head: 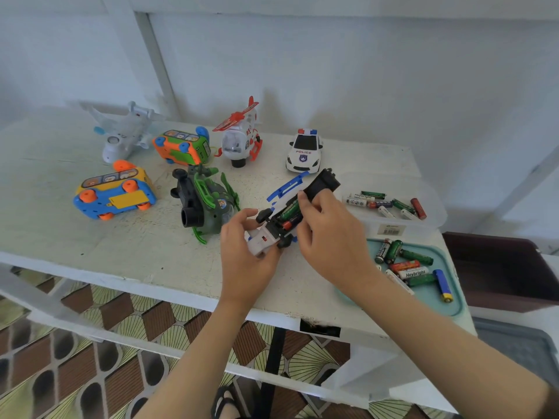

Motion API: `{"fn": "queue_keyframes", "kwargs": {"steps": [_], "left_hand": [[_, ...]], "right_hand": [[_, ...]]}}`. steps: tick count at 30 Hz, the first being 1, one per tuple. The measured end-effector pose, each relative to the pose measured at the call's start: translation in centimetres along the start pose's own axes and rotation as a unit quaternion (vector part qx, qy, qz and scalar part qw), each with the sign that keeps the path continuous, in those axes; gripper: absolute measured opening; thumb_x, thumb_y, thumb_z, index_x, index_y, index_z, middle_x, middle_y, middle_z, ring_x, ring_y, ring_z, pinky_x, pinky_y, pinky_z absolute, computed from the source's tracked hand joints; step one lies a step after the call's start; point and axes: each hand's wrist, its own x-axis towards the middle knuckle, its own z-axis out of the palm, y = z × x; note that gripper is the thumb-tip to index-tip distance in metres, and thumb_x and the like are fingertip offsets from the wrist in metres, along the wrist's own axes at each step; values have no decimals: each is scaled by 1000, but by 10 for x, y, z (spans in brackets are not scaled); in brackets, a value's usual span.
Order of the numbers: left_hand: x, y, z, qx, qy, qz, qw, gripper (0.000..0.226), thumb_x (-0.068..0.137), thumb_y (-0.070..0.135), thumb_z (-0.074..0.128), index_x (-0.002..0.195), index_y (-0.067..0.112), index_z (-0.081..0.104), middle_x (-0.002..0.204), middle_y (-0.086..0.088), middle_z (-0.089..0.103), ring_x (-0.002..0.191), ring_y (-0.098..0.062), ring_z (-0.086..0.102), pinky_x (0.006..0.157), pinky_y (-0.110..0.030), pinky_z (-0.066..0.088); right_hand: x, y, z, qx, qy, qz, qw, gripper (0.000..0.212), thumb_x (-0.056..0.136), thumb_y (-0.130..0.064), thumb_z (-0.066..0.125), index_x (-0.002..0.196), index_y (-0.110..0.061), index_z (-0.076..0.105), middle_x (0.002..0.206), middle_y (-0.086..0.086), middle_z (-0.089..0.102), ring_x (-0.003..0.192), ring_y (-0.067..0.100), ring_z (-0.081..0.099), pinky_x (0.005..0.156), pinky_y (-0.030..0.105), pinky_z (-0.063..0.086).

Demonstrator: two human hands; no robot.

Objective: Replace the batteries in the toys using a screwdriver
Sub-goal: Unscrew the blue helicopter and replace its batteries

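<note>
A white and blue toy helicopter [266, 235] lies upside down near the table's front edge, with its battery compartment uncovered. A green battery [289, 209] and a red-tipped one sit inside it. My left hand [242, 252] grips the white body from the left. My right hand [329, 237] curls over the compartment, fingertips on the green battery and thumb against the toy's side. The toy's black base [322, 183] sticks out past my fingers. No screwdriver is in view.
A clear box [429, 220] of batteries and a teal tray [453, 306] of batteries stand at the right. Behind are a police car [304, 152], a red helicopter [242, 137], a green helicopter [205, 204], two toy buses [181, 146] [115, 195] and an airplane [124, 134].
</note>
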Motion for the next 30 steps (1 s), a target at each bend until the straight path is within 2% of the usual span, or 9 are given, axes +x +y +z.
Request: {"fn": "queue_keyframes", "kwargs": {"steps": [3, 6, 9, 14, 18, 22, 25, 27, 30], "left_hand": [[1, 1, 0, -6, 1, 0, 1000, 53, 72, 12, 73, 119, 19, 49, 98, 13, 47, 95, 1, 49, 82, -6, 37], [1, 1, 0, -8, 1, -2, 1000, 57, 71, 10, 75, 119, 22, 46, 99, 16, 47, 96, -3, 50, 83, -6, 36], [1, 2, 0, -5, 5, -6, 1000, 55, 70, 15, 71, 119, 23, 46, 99, 18, 47, 97, 2, 48, 83, -6, 36], [1, 1, 0, 1, 1, -2, 1000, 55, 71, 15, 73, 119, 22, 46, 99, 18, 47, 97, 5, 48, 83, -6, 35], [0, 0, -1, 0, -2, -8, 1000, 56, 72, 7, 79, 119, 17, 50, 97, 10, 49, 97, 6, 47, 83, -4, 34], [0, 0, -1, 14, -7, -3, 1000, 58, 71, -1, 80, 120, 11, 52, 98, 0, 51, 97, 8, 45, 83, -3, 33], [0, 1, -1, 12, -3, 1, 1000, 58, 71, -2, 81, 119, 13, 51, 98, -1, 51, 96, 9, 45, 83, -2, 33], [0, 1, -1, 6, 2, 1, 1000, 62, 70, -4, 81, 119, 18, 49, 96, 1, 51, 92, 5, 46, 83, -3, 33], [2, 1, 1, 0, 13, 0, 1000, 66, 69, -4, 83, 117, 22, 46, 94, 9, 50, 89, -6, 49, 81, -4, 35]], "right_hand": [[-6, 0, 6, 17, -9, -10, 1000, 47, 85, -20, 38, 117, 1, 65, 79, 7, 52, 58, 18, 49, 43, 22, 27], [-9, 1, 14, 87, 9, 32, 996, 46, 84, -19, 40, 120, -4, 65, 75, 0, 51, 57, 8, 43, 46, 18, 29], [-13, 0, 21, 136, 9, 79, 988, 51, 83, -22, 38, 126, -9, 62, 73, -10, 43, 64, 11, 42, 48, 16, 30], [-20, 1, 18, 190, 5, 88, 978, 45, 85, -14, 48, 128, -11, 59, 75, -12, 44, 66, 7, 45, 54, 17, 38], [-23, -7, 7, 339, 90, 209, 913, 19, 88, -13, 60, 104, -17, 51, 67, -10, 41, 55, 5, 42, 52, 15, 33], [-2, 2, -2, 369, 154, 332, 854, 31, 89, -19, 66, 113, -19, 47, 92, -7, 53, 65, 1, 46, 62, 13, 42], [9, 11, -6, 353, 137, 289, 879, 15, 91, -17, 62, 101, -27, 57, 88, -16, 60, 76, -1, 52, 72, 13, 42], [9, 10, -8, 330, 129, 231, 906, 15, 90, -18, 62, 93, -33, 58, 85, -19, 62, 80, 2, 55, 76, 19, 43], [6, 7, -9, 290, 119, 145, 938, 12, 86, -21, 63, 97, -26, 64, 87, -20, 61, 82, 7, 54, 80, 23, 41]]}}
